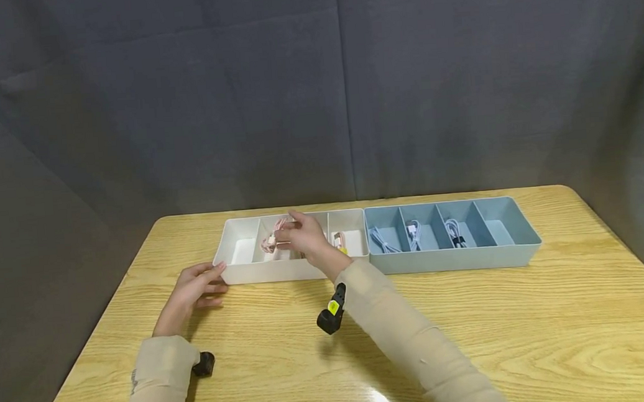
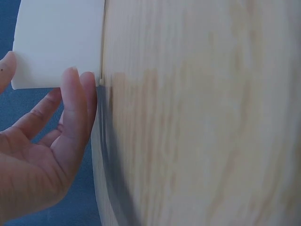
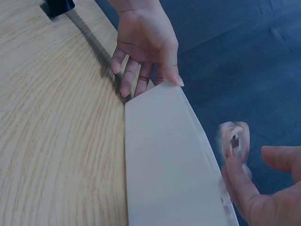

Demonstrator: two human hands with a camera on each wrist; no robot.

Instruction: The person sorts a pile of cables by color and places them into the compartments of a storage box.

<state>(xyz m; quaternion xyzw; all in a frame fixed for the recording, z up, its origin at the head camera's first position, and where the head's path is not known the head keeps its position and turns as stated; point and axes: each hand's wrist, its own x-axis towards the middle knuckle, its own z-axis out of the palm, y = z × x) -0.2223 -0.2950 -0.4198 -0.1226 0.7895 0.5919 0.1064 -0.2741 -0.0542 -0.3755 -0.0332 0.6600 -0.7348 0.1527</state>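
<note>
Over the second compartment of the white divided box (image 1: 282, 271), my right hand (image 1: 307, 236) holds a coiled pink cable (image 1: 269, 243) at its fingertips. In the right wrist view the cable (image 3: 235, 136) is blurred above the box's rim, and one digit stands apart from it. At the box's left end is my left hand (image 1: 193, 288), its thumb by the rim and its fingers extended along the end wall. The left wrist view shows the left hand's fingertips (image 2: 73, 75) touching that wall. Another pink cable (image 1: 340, 240) with a yellow tag lies in the box's rightmost compartment.
A blue-grey divided box (image 1: 455, 259) adjoins the white one on the right. Coiled blue cables (image 1: 414, 235) lie in three of its compartments. Both stand near the back edge of the wooden table (image 1: 265, 354), before a dark curtain (image 1: 293, 103).
</note>
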